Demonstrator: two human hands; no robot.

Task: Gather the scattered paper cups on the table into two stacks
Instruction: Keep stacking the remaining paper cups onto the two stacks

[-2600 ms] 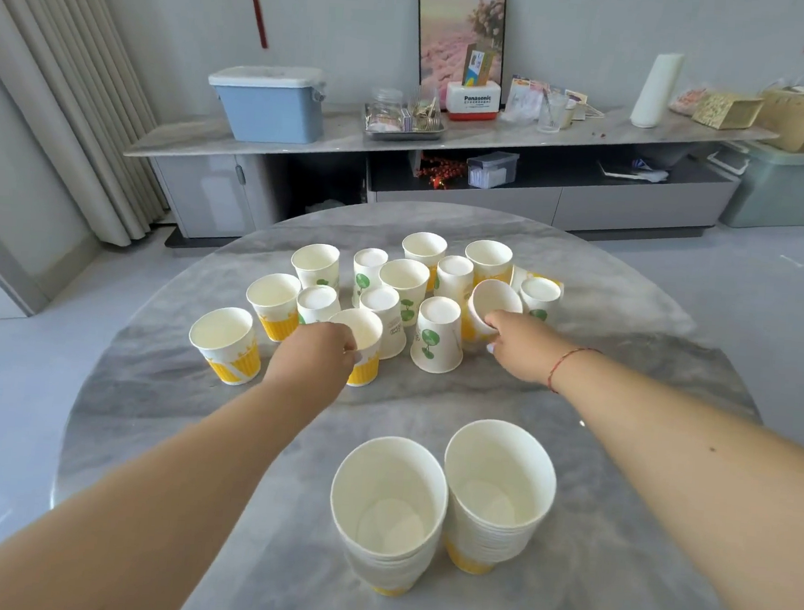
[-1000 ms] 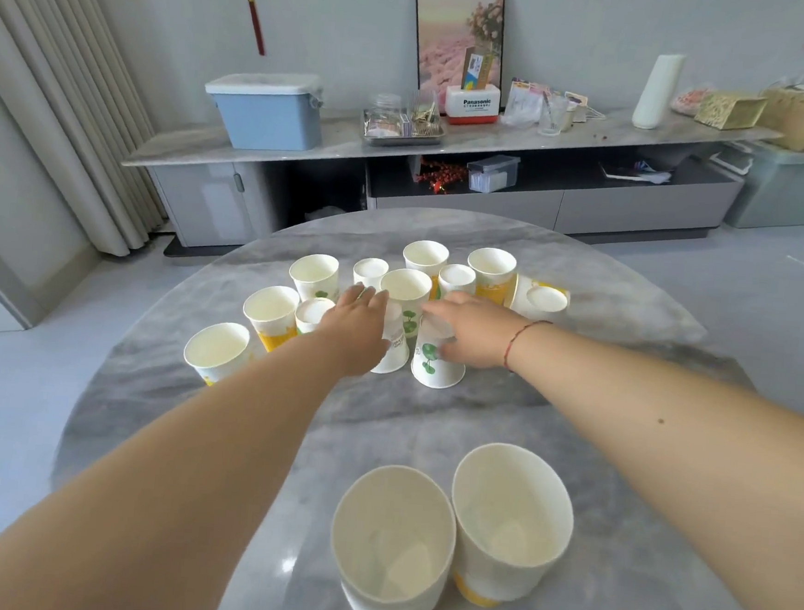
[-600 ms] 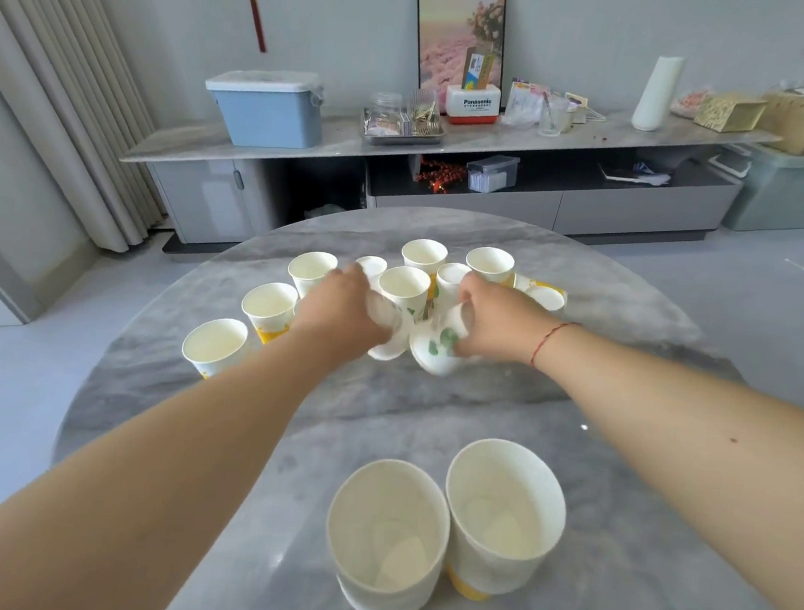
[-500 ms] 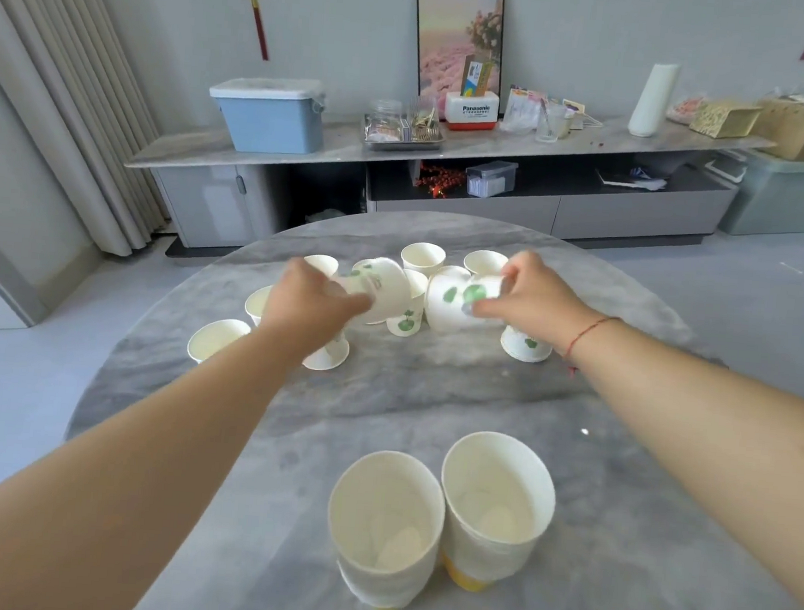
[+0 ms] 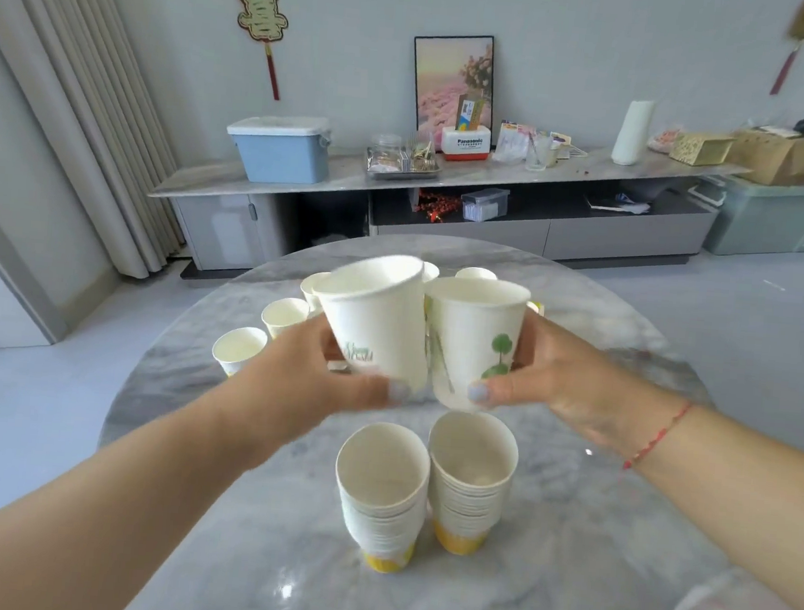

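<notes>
My left hand [image 5: 303,374] grips a white paper cup [image 5: 379,322], upright and slightly tilted, in the air. My right hand [image 5: 557,384] grips a second paper cup with a green tree print [image 5: 474,339], touching the first. Both cups hang above two stacks of paper cups on the round marble table [image 5: 274,559]: the left stack [image 5: 383,491] and the right stack [image 5: 470,478], each with a yellow base. Several loose cups stand farther back, such as one at the left [image 5: 238,350] and another [image 5: 285,315]; others are hidden behind the held cups.
Beyond the table runs a long low cabinet [image 5: 447,197] with a blue bin [image 5: 282,148], a tray, a picture frame and boxes. Curtains [image 5: 93,102] hang at the left. Grey floor surrounds the table.
Both hands have lifted their cups off the table and drawn them toward me, turning them upright over the two stacks. The view has tilted up.
</notes>
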